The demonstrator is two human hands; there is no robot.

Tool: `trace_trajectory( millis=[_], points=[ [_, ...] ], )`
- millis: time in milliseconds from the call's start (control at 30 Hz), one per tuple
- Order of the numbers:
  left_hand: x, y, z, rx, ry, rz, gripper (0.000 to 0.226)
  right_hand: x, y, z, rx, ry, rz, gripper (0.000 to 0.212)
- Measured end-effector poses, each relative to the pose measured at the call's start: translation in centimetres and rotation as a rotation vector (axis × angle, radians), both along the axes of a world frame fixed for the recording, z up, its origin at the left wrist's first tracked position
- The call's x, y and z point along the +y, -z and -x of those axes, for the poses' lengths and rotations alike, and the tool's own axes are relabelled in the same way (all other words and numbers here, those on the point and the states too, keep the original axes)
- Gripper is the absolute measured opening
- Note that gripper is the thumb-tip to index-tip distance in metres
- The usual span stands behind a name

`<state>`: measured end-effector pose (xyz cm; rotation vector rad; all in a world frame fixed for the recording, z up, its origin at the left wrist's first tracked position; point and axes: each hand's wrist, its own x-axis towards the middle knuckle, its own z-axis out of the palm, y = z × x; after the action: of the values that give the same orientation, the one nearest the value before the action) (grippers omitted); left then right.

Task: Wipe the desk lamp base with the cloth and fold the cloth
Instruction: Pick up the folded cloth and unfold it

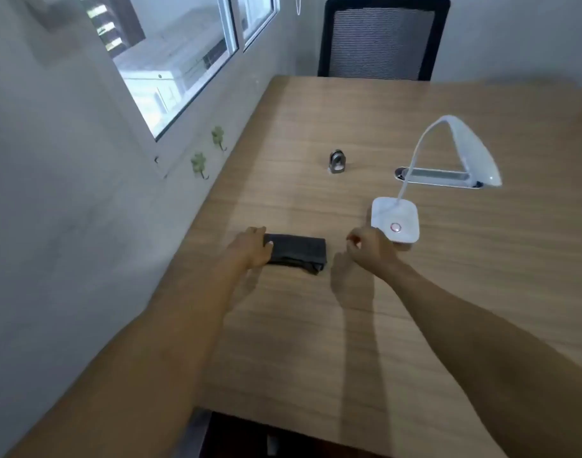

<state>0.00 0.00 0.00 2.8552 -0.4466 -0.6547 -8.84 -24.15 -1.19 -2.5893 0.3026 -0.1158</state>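
Note:
A dark grey cloth lies folded into a narrow rectangle on the wooden desk. My left hand rests on the cloth's left end, fingers pressing down on it. My right hand hovers just right of the cloth, fingers loosely curled, holding nothing. The white desk lamp has a square base with a pink button, right behind my right hand. Its bent neck and white head arch over to the right.
A small metal clip-like object stands mid-desk. A grey cable slot is set into the desk behind the lamp. A black mesh chair sits at the far end. The wall with a window runs along the left.

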Motion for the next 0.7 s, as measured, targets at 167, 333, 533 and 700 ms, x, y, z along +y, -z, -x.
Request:
trace_trajectory(
  millis=[167, 333, 533, 700],
  points=[
    [1.2, 1.5, -1.0, 0.009, -0.012, 0.083, 0.056, 4.3, 0.9, -2.4, 0.169, -0.137, 0.032, 0.033],
    [1.2, 2.3, -2.0, -0.075, 0.005, 0.096, 0.052, 4.7, 2.6, -3.2, 0.253, -0.085, 0.072, 0.045],
    [0.5, 1.2, -2.8, -0.173, -0.006, 0.113, 0.031, 4.3, 3.2, -3.4, 0.223, 0.035, -0.115, 0.027],
    [-0.4, 0.1, -3.4, -0.09, -0.04, 0.224, 0.018, 4.0, 1.9, -1.8, 0.12, 0.085, -0.35, 0.012]
  ],
)
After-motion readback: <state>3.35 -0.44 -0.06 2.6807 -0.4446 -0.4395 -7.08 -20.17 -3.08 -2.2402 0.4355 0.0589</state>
